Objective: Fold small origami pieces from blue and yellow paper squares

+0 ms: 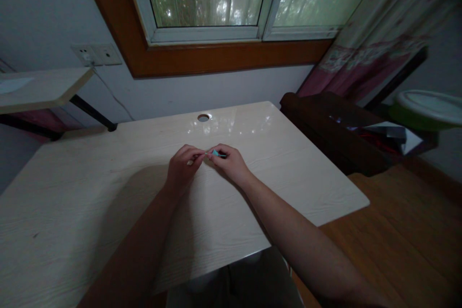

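Observation:
Over the middle of the pale wood-grain desk [231, 221], my two hands meet fingertip to fingertip. My right hand [231, 162] pinches a small teal object [215, 153] between thumb and fingers; a thin teal end sticks out toward the palm. Its exact kind is too small to make out. The fingers of my left hand [184, 163] are pressed together at the near end of that object. Whatever lies between the left fingertips is tiny and mostly hidden.
Behind the hands, the desk has a round cable hole [203, 118]. A raised shelf [46, 87] on black legs stands at the left, near a wall socket [96, 54] with a cord. Dark wooden furniture [317, 125] adjoins the right side, below a curtain [346, 67].

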`<action>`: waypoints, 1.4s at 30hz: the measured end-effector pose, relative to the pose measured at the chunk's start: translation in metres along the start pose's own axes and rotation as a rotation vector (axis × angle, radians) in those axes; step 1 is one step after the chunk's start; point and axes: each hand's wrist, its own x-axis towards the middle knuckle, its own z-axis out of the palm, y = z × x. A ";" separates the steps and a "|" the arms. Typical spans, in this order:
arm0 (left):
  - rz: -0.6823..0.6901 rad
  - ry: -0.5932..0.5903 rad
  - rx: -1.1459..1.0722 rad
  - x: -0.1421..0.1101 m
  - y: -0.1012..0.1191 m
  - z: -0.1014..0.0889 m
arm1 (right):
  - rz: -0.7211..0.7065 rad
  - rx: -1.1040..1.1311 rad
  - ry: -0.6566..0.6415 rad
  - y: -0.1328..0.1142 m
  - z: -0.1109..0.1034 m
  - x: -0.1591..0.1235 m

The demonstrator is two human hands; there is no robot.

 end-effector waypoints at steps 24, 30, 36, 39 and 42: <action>-0.315 -0.017 -0.171 -0.001 0.005 0.006 | -0.261 -0.317 0.038 -0.001 -0.002 -0.002; -0.412 -0.009 -0.276 0.000 0.006 0.005 | -0.274 -0.293 0.045 0.001 -0.001 -0.001; -0.463 -0.019 -0.345 0.000 0.007 0.006 | -0.183 -0.231 0.047 0.001 -0.001 -0.001; -0.494 -0.030 -0.393 0.000 0.007 0.007 | -0.152 -0.212 0.044 0.002 -0.001 -0.001; -0.515 -0.033 -0.466 0.000 0.008 0.007 | -0.159 -0.209 0.053 0.003 -0.001 -0.001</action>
